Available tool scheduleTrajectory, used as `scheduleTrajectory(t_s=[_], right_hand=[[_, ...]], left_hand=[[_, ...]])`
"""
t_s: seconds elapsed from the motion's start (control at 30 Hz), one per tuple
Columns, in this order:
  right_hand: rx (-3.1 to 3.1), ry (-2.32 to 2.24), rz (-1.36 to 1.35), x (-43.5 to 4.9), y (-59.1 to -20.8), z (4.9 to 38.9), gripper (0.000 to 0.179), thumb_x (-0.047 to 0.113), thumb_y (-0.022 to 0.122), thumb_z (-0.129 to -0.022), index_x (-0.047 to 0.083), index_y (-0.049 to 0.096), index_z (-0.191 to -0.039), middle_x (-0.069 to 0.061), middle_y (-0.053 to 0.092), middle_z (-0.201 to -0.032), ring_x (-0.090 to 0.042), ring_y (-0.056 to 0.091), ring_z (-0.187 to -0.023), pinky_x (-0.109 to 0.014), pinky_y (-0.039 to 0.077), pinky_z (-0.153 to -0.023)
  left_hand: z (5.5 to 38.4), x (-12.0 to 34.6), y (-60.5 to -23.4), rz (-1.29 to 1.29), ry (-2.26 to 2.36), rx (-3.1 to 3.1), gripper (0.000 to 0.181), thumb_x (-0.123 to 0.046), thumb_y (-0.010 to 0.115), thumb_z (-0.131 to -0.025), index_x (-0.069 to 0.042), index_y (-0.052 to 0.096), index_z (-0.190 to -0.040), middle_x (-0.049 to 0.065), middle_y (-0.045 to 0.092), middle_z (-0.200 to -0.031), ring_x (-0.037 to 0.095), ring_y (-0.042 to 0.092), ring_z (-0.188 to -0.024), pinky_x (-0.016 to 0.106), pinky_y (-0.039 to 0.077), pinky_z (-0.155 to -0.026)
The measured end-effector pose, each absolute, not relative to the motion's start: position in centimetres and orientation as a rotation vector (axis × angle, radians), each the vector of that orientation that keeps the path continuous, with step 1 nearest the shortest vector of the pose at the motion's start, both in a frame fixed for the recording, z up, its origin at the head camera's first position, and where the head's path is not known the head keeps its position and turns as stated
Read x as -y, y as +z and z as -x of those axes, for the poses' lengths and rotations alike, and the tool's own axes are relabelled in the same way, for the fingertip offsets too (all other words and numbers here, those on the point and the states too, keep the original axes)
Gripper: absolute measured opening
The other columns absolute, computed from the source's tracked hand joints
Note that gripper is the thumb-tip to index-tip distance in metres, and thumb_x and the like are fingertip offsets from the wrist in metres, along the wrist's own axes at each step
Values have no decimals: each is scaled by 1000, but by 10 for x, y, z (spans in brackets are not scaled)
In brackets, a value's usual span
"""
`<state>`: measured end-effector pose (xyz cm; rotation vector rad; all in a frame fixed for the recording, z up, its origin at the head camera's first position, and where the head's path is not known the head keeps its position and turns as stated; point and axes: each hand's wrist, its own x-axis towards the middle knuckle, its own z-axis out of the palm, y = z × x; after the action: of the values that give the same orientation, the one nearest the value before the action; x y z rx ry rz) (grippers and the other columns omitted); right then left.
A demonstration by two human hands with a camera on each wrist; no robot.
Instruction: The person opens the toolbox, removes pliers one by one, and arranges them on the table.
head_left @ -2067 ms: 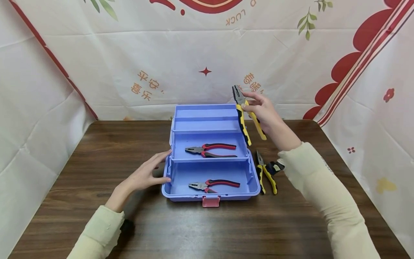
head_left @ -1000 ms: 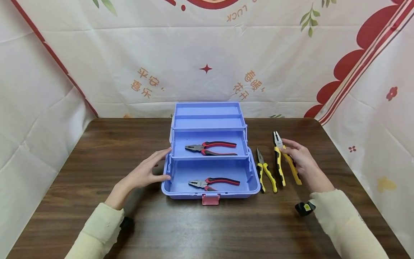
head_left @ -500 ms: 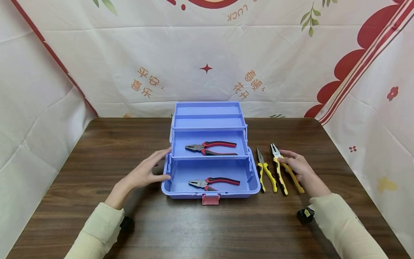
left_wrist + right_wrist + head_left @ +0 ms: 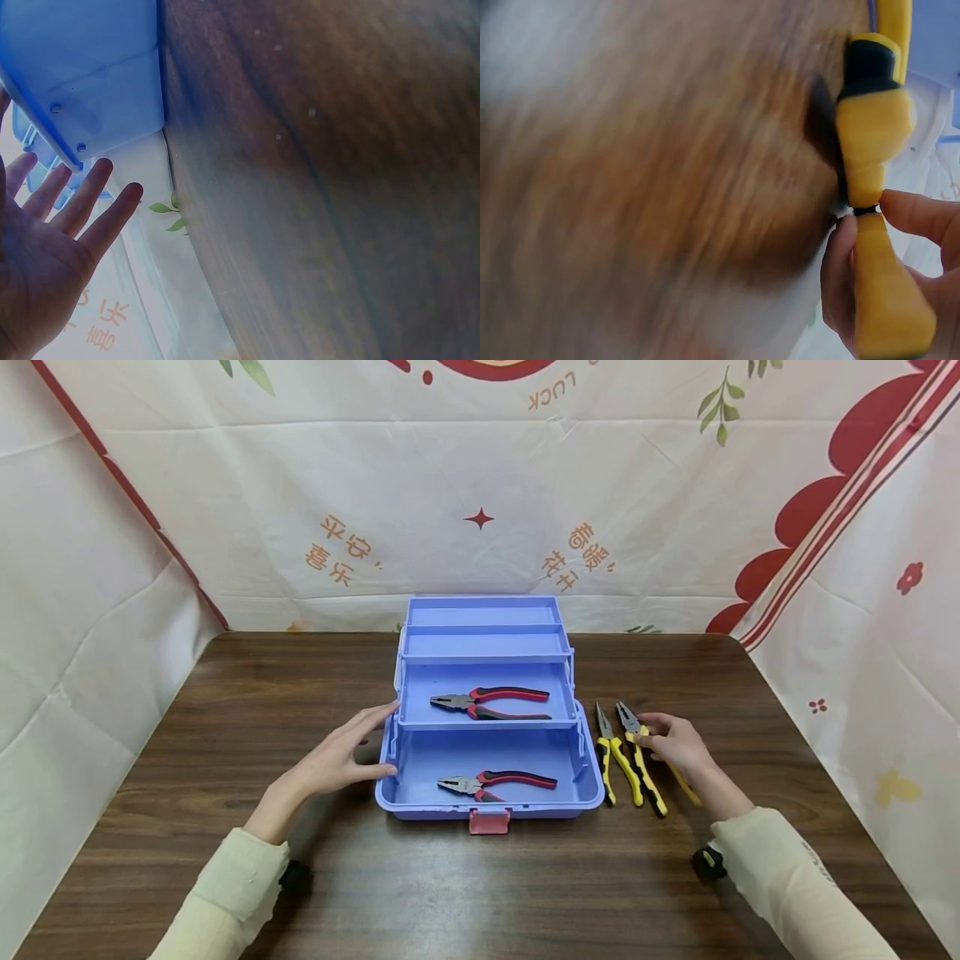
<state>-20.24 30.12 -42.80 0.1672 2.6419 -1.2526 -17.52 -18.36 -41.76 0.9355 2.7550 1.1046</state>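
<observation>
With its thumb and fingers, my right hand (image 4: 678,747) pinches combination pliers (image 4: 647,777) with yellow and black handles, low over the table at the right. In the right wrist view the yellow handles (image 4: 889,300) lie between thumb and fingers. Just left of them, yellow-handled long-nose pliers (image 4: 620,760) lie beside the toolbox. My left hand (image 4: 330,764) rests at the left side of the blue toolbox (image 4: 487,752), fingers extended and spread. Red-and-black combination pliers (image 4: 510,694) lie in its middle tray, and a second such pair of pliers (image 4: 517,779) lies in the bottom.
The toolbox stands unfolded, with upper trays (image 4: 483,642) at the back and a pink latch (image 4: 489,822) in front. A brown wooden table (image 4: 450,893) bears everything. Printed white cloth (image 4: 450,468) hangs behind and at both sides.
My right hand has carried the yellow-handled combination pliers from above the toolbox's right side down to the table, then a little left towards the long-nose pliers. The left hand has stayed in place.
</observation>
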Motion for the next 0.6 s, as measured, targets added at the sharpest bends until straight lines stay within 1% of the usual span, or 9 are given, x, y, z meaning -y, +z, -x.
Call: scheduleTrajectory(t_s=[0.07, 0.13, 0.27, 0.33, 0.37, 0.43, 0.53, 0.6], right_hand=[[-2718, -1171, -119, -301, -428, 201, 45, 13, 56, -86, -6, 42, -125, -20, 48, -103, -28, 49, -85, -27, 44, -60], [-2771, -1109, -87, -301, -428, 200, 44, 13, 57, -85, -6, 45, -123, -20, 49, -101, -29, 48, -83, -29, 42, -60], [-2823, -1055, -54, -301, -426, 197, 41, 14, 58, -84, -7, 48, -119, -23, 50, -103, -34, 48, -88, -41, 42, -67], [-2845, -1041, -60, -300, -426, 196, 40, 14, 58, -83, -6, 49, -117, -24, 51, -105, -36, 49, -91, -42, 43, -67], [-2858, -1031, -74, -301, -428, 197, 39, 15, 59, -83, -4, 51, -117, -23, 52, -106, -35, 49, -91, -40, 44, -65], [-2849, -1055, -85, -305, -430, 200, 39, 15, 59, -83, -3, 51, -116, -23, 52, -107, -36, 49, -93, -40, 44, -66], [-2845, -1112, -28, -323, -447, 213, 42, 22, 60, -84, 0, 51, -118, -21, 53, -109, -32, 51, -92, -37, 46, -64], [-2839, -1149, 8, -328, -447, 220, 46, 28, 60, -84, 2, 51, -120, -18, 54, -109, -29, 53, -91, -35, 47, -63]], left_hand=[[175, 184, -417, -939, 1104, -2755, 83, -44, 67, -74, -19, 24, -141, 4, 32, -136, 20, 39, -116, 43, 32, -93], [175, 184, -417, -938, 1101, -2757, 83, -44, 67, -74, -19, 24, -141, 4, 32, -136, 19, 39, -116, 43, 32, -93], [175, 184, -417, -932, 1094, -2760, 83, -44, 67, -74, -19, 24, -141, 4, 32, -136, 19, 39, -116, 44, 32, -93], [175, 183, -417, -932, 1093, -2760, 83, -44, 67, -74, -19, 24, -141, 4, 32, -136, 20, 39, -116, 44, 32, -93], [175, 183, -417, -932, 1093, -2759, 83, -44, 67, -74, -19, 24, -141, 4, 32, -136, 20, 39, -116, 44, 32, -93], [175, 183, -417, -933, 1091, -2757, 83, -44, 66, -75, -19, 23, -141, 4, 31, -136, 20, 38, -117, 44, 32, -93], [176, 183, -417, -933, 1096, -2755, 83, -44, 67, -74, -19, 24, -141, 4, 31, -136, 20, 38, -117, 44, 32, -93], [176, 184, -417, -931, 1096, -2753, 83, -44, 66, -74, -19, 23, -141, 4, 31, -136, 20, 38, -117, 44, 32, -93]])
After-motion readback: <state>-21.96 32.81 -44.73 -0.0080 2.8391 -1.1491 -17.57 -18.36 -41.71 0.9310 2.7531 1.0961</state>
